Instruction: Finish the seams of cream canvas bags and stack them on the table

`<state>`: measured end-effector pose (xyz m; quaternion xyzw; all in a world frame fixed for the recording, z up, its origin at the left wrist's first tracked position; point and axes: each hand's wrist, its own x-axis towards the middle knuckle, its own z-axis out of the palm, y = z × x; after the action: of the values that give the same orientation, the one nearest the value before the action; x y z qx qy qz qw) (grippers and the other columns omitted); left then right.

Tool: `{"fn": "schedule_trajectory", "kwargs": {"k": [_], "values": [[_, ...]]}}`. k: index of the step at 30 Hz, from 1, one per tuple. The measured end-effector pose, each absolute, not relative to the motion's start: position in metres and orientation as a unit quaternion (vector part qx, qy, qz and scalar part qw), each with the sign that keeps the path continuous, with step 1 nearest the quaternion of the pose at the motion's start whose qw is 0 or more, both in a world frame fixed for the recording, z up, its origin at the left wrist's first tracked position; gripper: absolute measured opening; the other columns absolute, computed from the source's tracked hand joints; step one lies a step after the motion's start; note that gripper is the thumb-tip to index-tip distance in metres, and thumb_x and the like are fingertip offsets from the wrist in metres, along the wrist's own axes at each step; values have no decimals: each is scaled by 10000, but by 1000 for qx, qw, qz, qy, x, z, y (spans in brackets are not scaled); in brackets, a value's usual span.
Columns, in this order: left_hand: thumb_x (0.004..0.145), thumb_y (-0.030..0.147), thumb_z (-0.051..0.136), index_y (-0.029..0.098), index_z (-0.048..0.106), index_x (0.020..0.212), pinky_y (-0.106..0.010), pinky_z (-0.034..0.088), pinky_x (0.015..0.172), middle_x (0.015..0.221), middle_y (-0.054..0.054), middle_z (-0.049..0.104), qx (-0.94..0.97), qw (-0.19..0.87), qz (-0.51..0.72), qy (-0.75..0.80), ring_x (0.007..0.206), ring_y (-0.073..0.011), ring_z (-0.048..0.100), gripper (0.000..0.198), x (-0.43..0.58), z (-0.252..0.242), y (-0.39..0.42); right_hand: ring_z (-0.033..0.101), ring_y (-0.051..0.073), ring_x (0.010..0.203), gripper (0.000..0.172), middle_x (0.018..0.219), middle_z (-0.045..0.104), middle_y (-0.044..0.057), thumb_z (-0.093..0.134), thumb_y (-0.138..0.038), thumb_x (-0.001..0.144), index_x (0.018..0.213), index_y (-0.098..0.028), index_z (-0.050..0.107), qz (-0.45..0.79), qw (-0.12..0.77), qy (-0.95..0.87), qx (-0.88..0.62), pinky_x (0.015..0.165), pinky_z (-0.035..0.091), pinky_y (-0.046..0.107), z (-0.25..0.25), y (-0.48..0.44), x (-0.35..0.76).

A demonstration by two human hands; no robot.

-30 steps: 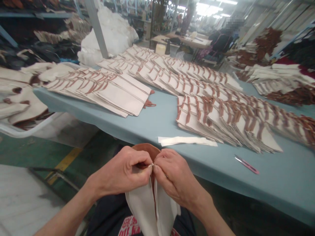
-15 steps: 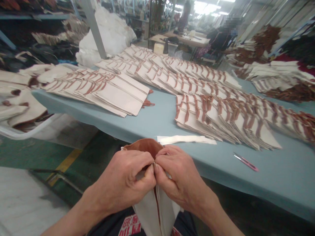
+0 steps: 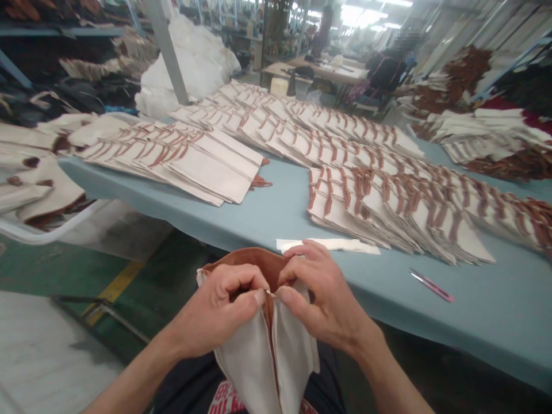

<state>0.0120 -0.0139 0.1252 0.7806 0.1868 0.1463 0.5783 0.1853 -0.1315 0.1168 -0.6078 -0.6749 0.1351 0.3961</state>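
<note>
I am holding the cream pouch [image 3: 297, 351] above the lap [image 3: 185, 382], the fingers of the left hand [image 3: 219, 310] and right hand [image 3: 325, 305] pinching narrow on its brown-lined upper edge. At left, a white bin [image 3: 56, 229] is holding loose cream pieces [image 3: 56, 178], while the blue desk [image 3: 483, 339] is carrying overlapping stacks [image 3: 211, 167], a pale strip [image 3: 353, 247] and pink snips [image 3: 436, 289]. Farther off, a person [image 3: 383, 72] is showing beneath bright lights [image 3: 362, 14].
</note>
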Motion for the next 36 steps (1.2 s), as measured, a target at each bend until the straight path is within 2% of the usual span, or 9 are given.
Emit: {"fn": "schedule_trajectory", "kwargs": {"k": [2,4,8,10,12,18,26,30,36], "values": [[841,220,497,151,626,666,-192,372,559,620,36,573,794,566,137,171,590,-96,503,228,12,127,-11,675,214,925,191,805,710,-5,651,-349,948,814,-220,608,136,386,-686,-602,1158,290,478,119,-131,186],[835,184,503,151,637,672,-186,366,557,610,45,569,812,546,127,161,585,-89,496,214,11,127,-10,661,183,783,202,754,691,-21,697,-347,898,784,-219,590,147,371,-695,-598,1137,331,467,120,-129,184],[828,106,512,154,678,716,-178,363,566,624,55,610,851,490,115,150,582,-76,508,206,8,129,-7,600,168,657,214,683,662,-16,666,-286,889,723,-220,550,144,345,-716,-590,901,456,382,119,-127,180],[819,91,526,158,697,741,-181,355,563,642,54,633,864,468,109,149,587,-75,515,199,7,130,-4,590,172,659,213,682,670,-3,643,-257,910,719,-217,555,142,337,-724,-585,767,437,343,120,-127,181],[816,89,534,158,704,751,-184,354,563,651,52,641,868,463,105,149,591,-76,517,195,6,131,-2,587,177,671,202,691,678,10,632,-241,923,731,-212,576,142,325,-729,-586,709,403,329,121,-127,183],[815,84,532,153,676,716,-161,376,569,641,54,633,859,475,124,149,591,-70,522,188,9,130,-5,589,182,692,197,709,681,25,600,-238,941,748,-199,593,151,321,-735,-578,700,394,322,122,-128,185],[799,60,526,161,643,695,-172,327,558,618,71,605,883,431,138,125,570,-57,489,186,9,135,-8,579,188,682,240,701,676,28,543,-232,977,744,-207,595,140,310,-750,-568,685,400,332,126,-127,185],[797,71,502,161,601,671,-182,318,569,612,69,589,889,420,140,115,576,-59,484,183,11,135,-9,569,190,670,230,675,645,29,523,-178,927,706,-214,575,136,304,-744,-579,673,408,325,124,-127,185],[782,76,485,178,461,626,-224,259,543,566,73,469,909,377,137,114,548,-76,403,187,13,125,-12,558,186,633,253,632,627,26,503,-122,876,644,-219,527,124,276,-745,-595,677,391,338,117,-128,180]]}}
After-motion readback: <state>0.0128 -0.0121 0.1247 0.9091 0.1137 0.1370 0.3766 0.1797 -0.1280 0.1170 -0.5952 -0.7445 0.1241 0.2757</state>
